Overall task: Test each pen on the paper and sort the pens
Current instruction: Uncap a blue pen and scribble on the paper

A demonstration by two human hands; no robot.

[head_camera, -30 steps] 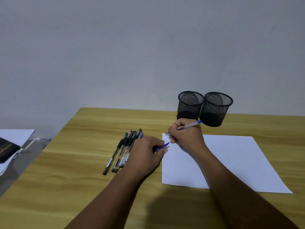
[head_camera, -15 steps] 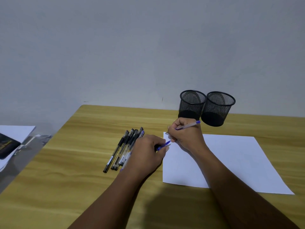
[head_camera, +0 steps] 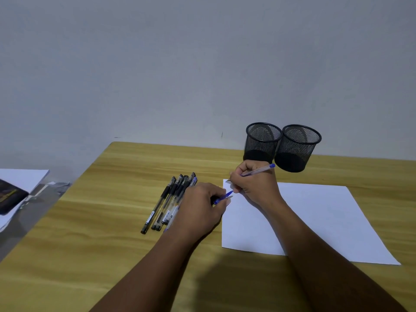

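While the right hand [head_camera: 256, 185] grips a pen [head_camera: 258, 170] with its fingers curled round it, we see the tip of that pen touching the far left corner of the paper [head_camera: 315, 217]. This pen has a see-through body and a blue end that points toward the cups. We cannot tell if it has made a mark yet.

We see the left hand [head_camera: 200, 208] just beside the left edge of the paper. It pinches a small blue cap [head_camera: 222, 197] between its thumb and fingers. The two hands are close but do not touch.

We see the paper lying flat on the table [head_camera: 112, 221], white and plain.

We see a row of pens [head_camera: 167, 203] lying side by side on the table, just left of the left hand. The hand covers part of the ones nearest to it. Most have black caps and black grips, and one at the right side of the row has a blue top. Some have little white labels with dark writing, but the words are too small for us to read.

We see two black wire cups at the far side of the table, near the wall. The left cup [head_camera: 262, 140] and the right cup [head_camera: 297, 147] stand upright and touch each other. We see no pens in them.

Far off to the left, past the table, we see some white sheets [head_camera: 22, 176] with a dark flat thing [head_camera: 9, 197] on top. We cannot read anything on it.
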